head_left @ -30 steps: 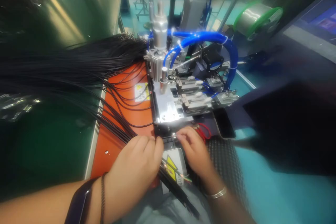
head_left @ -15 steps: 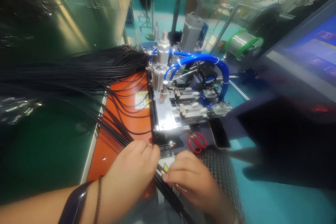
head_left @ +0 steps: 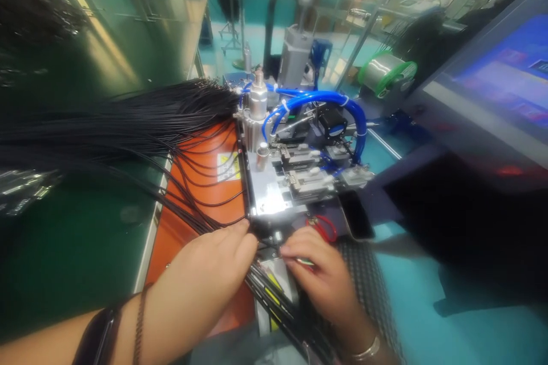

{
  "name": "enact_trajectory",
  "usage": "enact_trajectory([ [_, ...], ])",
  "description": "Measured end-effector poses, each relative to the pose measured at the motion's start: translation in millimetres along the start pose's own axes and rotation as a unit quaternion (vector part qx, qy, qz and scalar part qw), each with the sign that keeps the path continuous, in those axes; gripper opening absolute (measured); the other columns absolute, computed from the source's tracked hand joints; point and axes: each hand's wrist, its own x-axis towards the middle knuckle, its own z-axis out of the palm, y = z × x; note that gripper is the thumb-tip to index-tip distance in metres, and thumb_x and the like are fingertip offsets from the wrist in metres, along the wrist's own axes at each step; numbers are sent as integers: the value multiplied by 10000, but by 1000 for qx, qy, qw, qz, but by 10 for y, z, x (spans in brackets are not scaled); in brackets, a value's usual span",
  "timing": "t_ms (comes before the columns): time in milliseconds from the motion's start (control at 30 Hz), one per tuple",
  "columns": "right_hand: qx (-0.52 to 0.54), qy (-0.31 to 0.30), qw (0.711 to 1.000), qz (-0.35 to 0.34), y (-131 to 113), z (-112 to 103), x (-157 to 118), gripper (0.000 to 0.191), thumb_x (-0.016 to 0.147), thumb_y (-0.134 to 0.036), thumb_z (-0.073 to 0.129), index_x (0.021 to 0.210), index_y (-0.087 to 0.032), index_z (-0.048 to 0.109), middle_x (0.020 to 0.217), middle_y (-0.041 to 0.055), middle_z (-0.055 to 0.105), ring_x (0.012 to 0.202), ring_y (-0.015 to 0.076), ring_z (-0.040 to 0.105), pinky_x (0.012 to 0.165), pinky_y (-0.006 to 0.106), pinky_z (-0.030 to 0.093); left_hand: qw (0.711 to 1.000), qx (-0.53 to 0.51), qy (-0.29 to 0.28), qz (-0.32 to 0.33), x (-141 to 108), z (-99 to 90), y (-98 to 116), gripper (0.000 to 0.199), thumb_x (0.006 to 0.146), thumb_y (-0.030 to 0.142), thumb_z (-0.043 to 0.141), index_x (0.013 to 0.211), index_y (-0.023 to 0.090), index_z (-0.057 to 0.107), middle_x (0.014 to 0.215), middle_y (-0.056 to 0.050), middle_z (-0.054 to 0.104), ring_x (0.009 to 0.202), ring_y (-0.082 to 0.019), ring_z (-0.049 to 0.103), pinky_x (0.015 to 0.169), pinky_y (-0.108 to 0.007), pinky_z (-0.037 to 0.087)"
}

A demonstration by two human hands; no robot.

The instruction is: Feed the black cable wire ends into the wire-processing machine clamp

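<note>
Two bare hands work at the near edge of one silver metal fixture machine. One large fan of thin black wires, too many to count, sweeps in from the left over one orange machine panel and narrows to a tight bundle that runs under the left hand and on toward the bottom of the frame. The left hand lies palm down on that bundle, fingers curled close together and pressing the strands against the panel's near right corner, fingertips touching the fixture's front edge. The right hand sits just beside it, fingers narrowed in a pinch on a thin pale wire end; the bundle passes between the two hands.

One pair of red-handled scissors lies just beyond the right hand's knuckles, beside one black phone-like slab. Two blue looped air hoses arch over the fixture, and one green-rimmed spool of silver wire stands behind. One dark green bench mat lies open to the left of the panel's pale edge, and the teal tabletop is open to the right, past a black perforated mat. The wires crowd the panel's upper half.
</note>
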Motion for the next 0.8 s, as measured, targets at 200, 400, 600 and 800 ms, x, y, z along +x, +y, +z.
enact_trajectory([
  [200,2,-3,1000,3,-49,176,87,197,839,-93,586,906,-243,694,881,23,699,851,176,607,779,340,495,998,-19,32,54,66,37,75,209,735,112,475,925,142,558,984,-112,661,912,-258,634,792,-412,540],
  [400,-48,130,986,94,-49,215,62,178,768,-93,653,873,-236,643,825,-1,651,788,165,605,716,292,490,999,-53,-1,-9,82,199,23,242,843,98,446,1062,161,528,835,-46,643,734,-189,607,676,-331,503],
  [600,-119,180,977,-3,-74,173,-19,181,833,-97,591,943,-227,653,874,32,679,831,175,611,776,327,484,998,-59,17,-3,36,229,-2,125,842,79,460,863,174,538,736,-13,591,680,-176,548,643,-313,439],
  [800,-125,72,989,14,-107,241,21,107,816,-145,620,839,-231,679,779,10,698,749,184,604,710,340,472,997,-67,43,-17,38,232,-1,123,883,117,430,794,179,487,678,-3,533,621,-174,512,586,-315,402],
])
